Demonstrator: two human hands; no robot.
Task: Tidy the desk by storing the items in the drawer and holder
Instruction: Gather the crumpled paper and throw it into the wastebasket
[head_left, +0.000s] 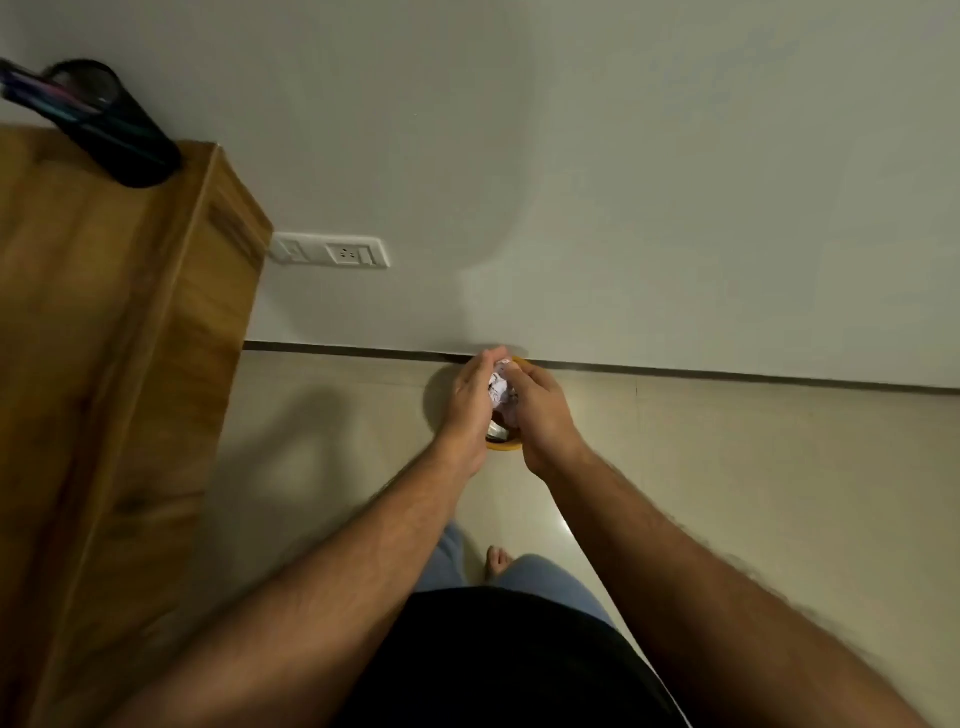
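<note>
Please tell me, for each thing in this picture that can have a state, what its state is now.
crumpled paper: balled up, gripped between both hands, above the bin.
left hand: curled round the paper.
right hand: curled round the paper.
bin: on the floor by the wall, mostly hidden by the hands; yellow rim shows.
pen holder: upright on the desk corner, pens inside.
wall socket: nothing plugged in.

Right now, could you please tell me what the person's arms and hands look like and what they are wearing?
Both arms are bare from the elbow down, with no sleeves in view. The left hand and right hand wear no gloves, and no rings, watch or bracelet show. Lower down are a black top and light blue trousers.
</note>
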